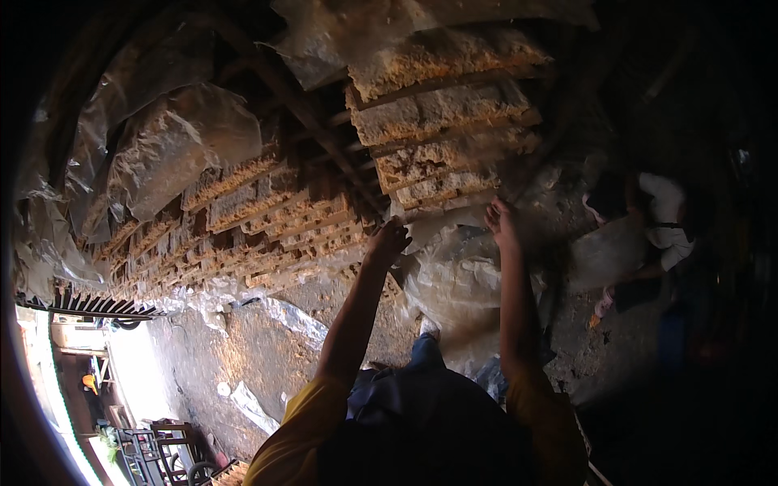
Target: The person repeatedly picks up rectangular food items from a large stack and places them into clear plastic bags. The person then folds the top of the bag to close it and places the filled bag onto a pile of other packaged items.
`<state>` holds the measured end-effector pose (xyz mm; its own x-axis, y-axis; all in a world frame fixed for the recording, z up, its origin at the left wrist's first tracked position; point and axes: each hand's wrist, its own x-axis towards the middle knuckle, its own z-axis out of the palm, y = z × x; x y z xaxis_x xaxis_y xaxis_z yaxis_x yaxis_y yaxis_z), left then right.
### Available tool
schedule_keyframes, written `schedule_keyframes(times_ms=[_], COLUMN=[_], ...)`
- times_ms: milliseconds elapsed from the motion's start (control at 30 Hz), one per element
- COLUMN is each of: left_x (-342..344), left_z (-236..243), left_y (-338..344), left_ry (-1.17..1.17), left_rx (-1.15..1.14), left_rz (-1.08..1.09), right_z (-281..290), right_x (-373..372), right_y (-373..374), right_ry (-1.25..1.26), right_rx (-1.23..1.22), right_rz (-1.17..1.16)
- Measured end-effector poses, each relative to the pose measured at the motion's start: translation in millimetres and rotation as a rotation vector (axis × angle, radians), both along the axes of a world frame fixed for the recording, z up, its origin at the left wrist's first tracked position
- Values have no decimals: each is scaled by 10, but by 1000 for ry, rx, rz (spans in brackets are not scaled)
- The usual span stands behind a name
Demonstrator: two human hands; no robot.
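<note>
In front of me rises a stack of thick, crumbly, pale-brown slabs on thin wooden trays. A crumpled clear plastic sheet hangs under the lowest slab, between my hands. My left hand is closed at the stack's lower left corner, with a whitish bit of the sheet at its fingertips. My right hand is raised at the lower right corner, its fingers curled on the sheet's upper edge. The exact grip of the right fingers is partly lost in shadow.
Leftward runs a long row of similar slab stacks, partly draped with a clear plastic cover. Plastic scraps litter the dirty floor. At right a person bends low beside a pale sheet. A cart stands near the bright doorway.
</note>
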<state>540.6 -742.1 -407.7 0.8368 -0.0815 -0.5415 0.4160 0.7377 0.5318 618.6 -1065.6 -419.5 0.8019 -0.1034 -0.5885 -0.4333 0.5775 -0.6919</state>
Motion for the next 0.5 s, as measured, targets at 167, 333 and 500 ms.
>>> schedule_keyframes(times_ms=[167, 333, 500], left_x=[-85, -217, -439], left_z=[-17, 9, 360], left_y=[35, 76, -200], left_ry=[-89, -484, -345], left_rx=[-102, 658, 382], left_rz=[73, -171, 14], right_z=[67, 234, 236], right_x=[-4, -72, -282], right_y=[-4, 10, -23], right_ry=[-69, -131, -205], right_rx=[127, 184, 270], right_rz=[-14, -25, -82])
